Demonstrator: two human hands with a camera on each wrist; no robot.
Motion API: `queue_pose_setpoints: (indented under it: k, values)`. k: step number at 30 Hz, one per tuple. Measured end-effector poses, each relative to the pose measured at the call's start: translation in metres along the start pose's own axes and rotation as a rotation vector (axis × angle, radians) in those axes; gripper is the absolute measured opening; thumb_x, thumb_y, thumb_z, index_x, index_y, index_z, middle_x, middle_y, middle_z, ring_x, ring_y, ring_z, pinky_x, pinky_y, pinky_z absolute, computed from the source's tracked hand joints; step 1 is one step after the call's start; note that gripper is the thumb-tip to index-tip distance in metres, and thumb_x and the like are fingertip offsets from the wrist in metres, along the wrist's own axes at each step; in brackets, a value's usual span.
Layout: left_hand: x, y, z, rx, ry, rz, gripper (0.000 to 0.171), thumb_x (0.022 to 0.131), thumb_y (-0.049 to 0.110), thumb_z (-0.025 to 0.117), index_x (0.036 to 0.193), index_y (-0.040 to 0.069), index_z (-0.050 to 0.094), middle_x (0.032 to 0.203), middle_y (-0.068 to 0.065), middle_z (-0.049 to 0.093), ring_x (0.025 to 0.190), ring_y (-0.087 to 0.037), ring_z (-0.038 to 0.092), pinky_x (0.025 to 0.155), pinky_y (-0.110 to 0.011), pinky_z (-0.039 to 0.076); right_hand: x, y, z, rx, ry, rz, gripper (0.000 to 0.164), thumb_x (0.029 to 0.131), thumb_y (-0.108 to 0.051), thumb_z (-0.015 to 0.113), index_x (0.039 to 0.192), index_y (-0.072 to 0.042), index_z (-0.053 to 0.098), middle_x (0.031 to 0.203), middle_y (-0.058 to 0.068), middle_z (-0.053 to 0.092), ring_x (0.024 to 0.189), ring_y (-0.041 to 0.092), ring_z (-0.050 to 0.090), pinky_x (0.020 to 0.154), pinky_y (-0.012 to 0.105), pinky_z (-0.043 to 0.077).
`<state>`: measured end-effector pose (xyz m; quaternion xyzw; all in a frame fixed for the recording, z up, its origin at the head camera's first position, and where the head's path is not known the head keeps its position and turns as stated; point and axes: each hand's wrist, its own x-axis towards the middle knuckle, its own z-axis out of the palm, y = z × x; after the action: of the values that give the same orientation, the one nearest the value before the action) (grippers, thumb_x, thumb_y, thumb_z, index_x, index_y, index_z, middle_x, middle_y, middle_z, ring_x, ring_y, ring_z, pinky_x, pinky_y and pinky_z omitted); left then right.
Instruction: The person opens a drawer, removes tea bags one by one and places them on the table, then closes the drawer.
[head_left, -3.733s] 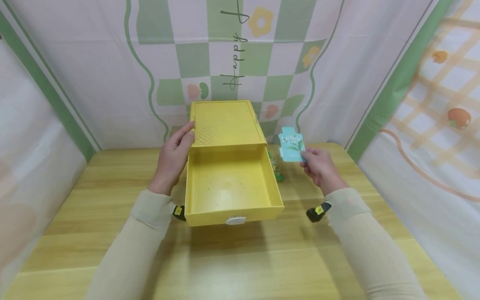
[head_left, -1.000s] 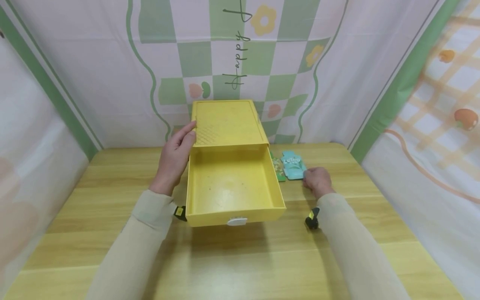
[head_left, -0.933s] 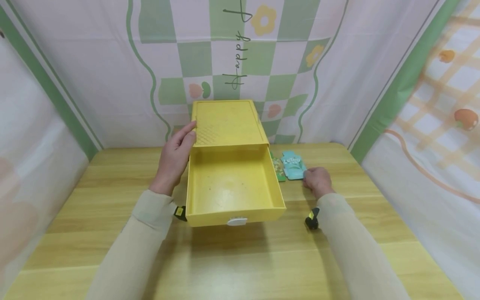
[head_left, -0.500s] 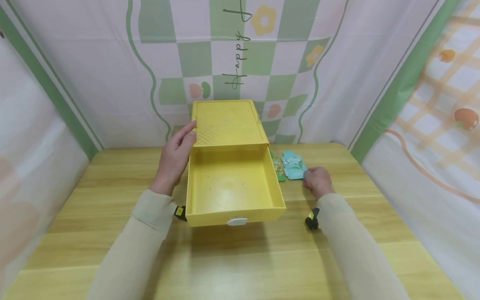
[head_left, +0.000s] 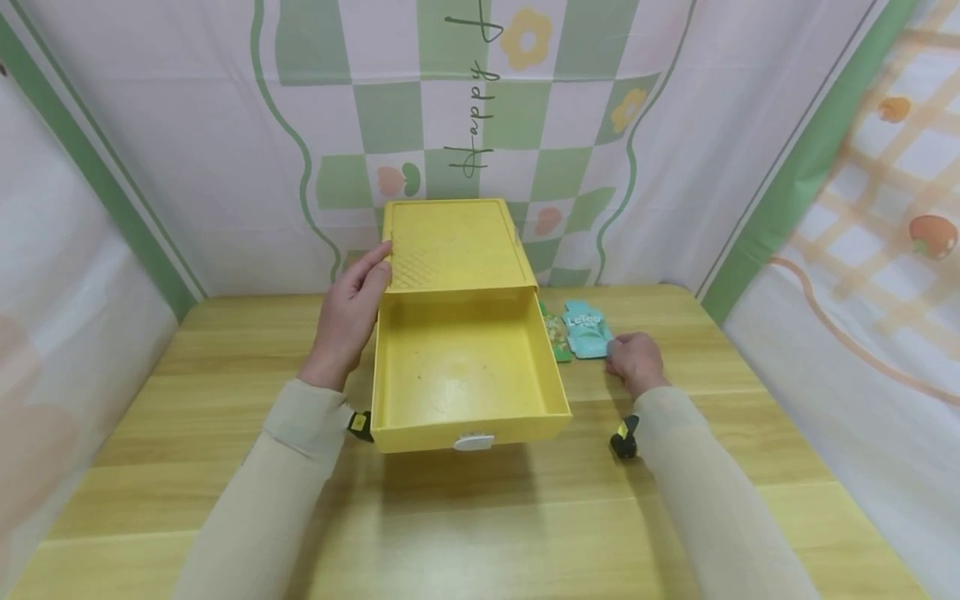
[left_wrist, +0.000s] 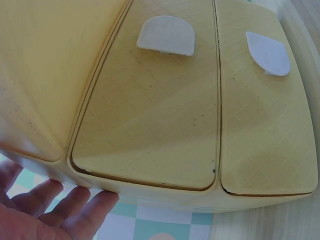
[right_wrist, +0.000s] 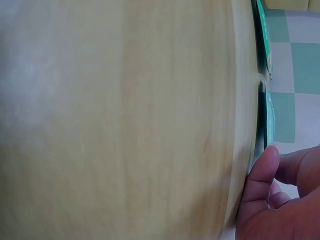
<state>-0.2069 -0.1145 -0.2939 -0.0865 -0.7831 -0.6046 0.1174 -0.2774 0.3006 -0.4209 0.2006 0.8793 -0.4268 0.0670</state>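
Pinching the blue packet (head_left: 587, 331) on the counter (head_left: 465, 533), right of the yellow drawer unit (head_left: 453, 246).
Our right hand (head_left: 636, 362) grips its edge, thumb against fingers; our left hand (head_left: 342, 321), fingers extended, touches the unit's left side, probably steadying it.

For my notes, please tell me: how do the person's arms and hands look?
Long beige sleeves cover both arms. The left hand and right hand are bare. At each cuff is a small black part with a yellow patch.
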Motion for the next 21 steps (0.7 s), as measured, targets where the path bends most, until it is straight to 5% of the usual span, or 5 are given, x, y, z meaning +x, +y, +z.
queue_pose_setpoints:
  k: [21]
  values:
    - [-0.0002,0.0001,0.0004,-0.002,0.002,-0.003,0.05,0.103,0.037,0.042,0.148,0.016,0.046,0.154,0.001,0.041,0.135,-0.014,0.038,0.111,-0.04,0.033,-0.0051,-0.0018,0.0003,-0.003,0.004,0.007,0.055,0.096,-0.019,0.04,0.145,0.007,0.039,0.126,0.023,0.055,0.082,0.015,0.059,0.07,0.026,0.052]
